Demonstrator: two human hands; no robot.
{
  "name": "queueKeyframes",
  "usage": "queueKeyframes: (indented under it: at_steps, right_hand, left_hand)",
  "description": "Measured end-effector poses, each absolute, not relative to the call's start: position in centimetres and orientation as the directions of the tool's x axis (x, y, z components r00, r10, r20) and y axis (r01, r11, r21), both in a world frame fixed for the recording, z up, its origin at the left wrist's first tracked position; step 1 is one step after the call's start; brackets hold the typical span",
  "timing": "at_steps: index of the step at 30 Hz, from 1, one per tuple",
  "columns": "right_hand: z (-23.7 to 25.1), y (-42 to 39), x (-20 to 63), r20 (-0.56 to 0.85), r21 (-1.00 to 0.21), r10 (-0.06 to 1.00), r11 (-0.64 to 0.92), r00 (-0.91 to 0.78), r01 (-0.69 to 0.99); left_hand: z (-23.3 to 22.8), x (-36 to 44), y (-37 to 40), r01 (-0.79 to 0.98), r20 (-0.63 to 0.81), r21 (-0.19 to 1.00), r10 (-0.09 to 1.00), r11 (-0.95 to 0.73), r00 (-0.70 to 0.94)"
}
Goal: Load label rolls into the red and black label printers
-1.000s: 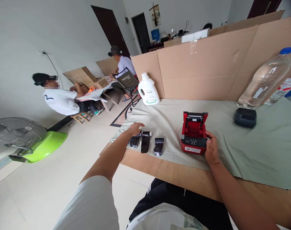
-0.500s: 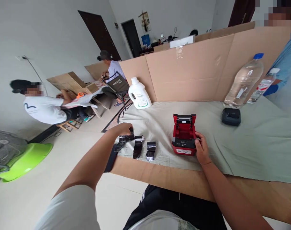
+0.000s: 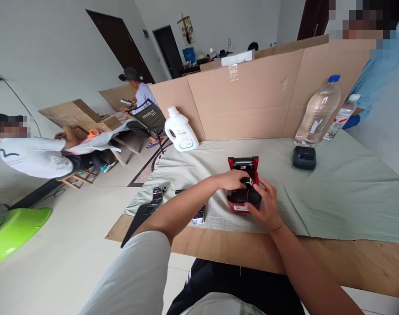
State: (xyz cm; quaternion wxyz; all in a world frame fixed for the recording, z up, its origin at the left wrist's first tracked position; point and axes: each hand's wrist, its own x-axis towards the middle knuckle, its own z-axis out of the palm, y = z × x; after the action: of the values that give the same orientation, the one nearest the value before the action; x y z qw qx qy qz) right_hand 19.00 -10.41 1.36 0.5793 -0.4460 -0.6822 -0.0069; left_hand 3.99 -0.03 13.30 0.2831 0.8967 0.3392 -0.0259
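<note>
A small red printer (image 3: 242, 165) with its lid up stands on the pale green cloth (image 3: 334, 192). My left hand (image 3: 231, 179) holds a black roll (image 3: 246, 181) right over the printer's open bay. My right hand (image 3: 264, 205) rests on the printer's front right corner, fingers spread toward the roll. More black rolls (image 3: 156, 199) lie on the cloth to the left, one (image 3: 198, 215) partly hidden under my left forearm.
A white detergent jug (image 3: 180, 131), a black device (image 3: 304, 157) and two clear bottles (image 3: 316, 111) stand near the cardboard wall (image 3: 252, 100). A person in blue sits at the far right. Two people sit at a table left. A green basin (image 3: 12, 227) lies on the floor.
My left hand picked up a black roll from the row at the left and carried it right to the open printer. My right hand slid forward on the printer. The camera view shifted.
</note>
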Motion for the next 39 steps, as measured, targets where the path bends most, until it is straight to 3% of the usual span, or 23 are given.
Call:
queueKeyframes:
  at_steps: [2,4,10,17,20,24,26,28,31,39]
  right_hand:
    - [1.6,-10.5,18.9,0.818,-0.44,0.575,0.626,0.001,0.644]
    - [1.6,-10.5,18.7,0.816,-0.407,0.575,0.642,-0.056,0.65]
    - [1.5,-10.6,18.4,0.81,-0.39,0.583,0.621,-0.068,0.68]
    - [1.5,-10.6,18.3,0.782,-0.435,0.622,0.595,-0.044,0.676]
    - [1.3,-10.6,18.3,0.779,-0.445,0.626,0.598,-0.042,0.666]
    - [1.2,-10.6,18.4,0.79,-0.422,0.61,0.606,-0.054,0.675]
    - [1.2,-10.6,18.4,0.802,-0.401,0.594,0.609,-0.058,0.684]
    - [1.3,-10.6,18.5,0.815,-0.389,0.577,0.611,-0.052,0.689]
    - [1.4,-10.7,18.6,0.828,-0.379,0.56,0.611,-0.041,0.695]
    - [1.4,-10.5,18.6,0.838,-0.385,0.545,0.579,0.01,0.718]
  left_hand:
    - [12.1,5.2,0.4,0.696,-0.276,0.265,0.639,-0.667,0.718]
    - [11.4,5.9,0.6,0.728,-0.291,0.125,0.677,-0.674,0.676]
    - [10.5,7.2,0.8,0.779,-0.321,0.005,0.736,-0.627,0.595]
    - [9.8,6.9,0.9,0.795,-0.231,0.029,0.769,-0.606,0.596]
    - [10.2,5.6,0.5,0.763,-0.154,0.163,0.748,-0.625,0.646]
    - [10.9,3.7,-0.2,0.666,0.213,0.405,0.773,-0.626,0.598]
    - [10.9,3.0,-0.1,0.663,0.428,0.419,0.779,-0.62,0.458]
    - [10.5,2.6,0.0,0.668,0.539,0.399,0.75,-0.629,0.384]
    - [9.2,2.3,-0.3,0.616,0.575,0.395,0.707,-0.681,0.412]
    - [5.1,1.4,-5.9,0.466,0.659,0.52,0.683,-0.716,0.314]
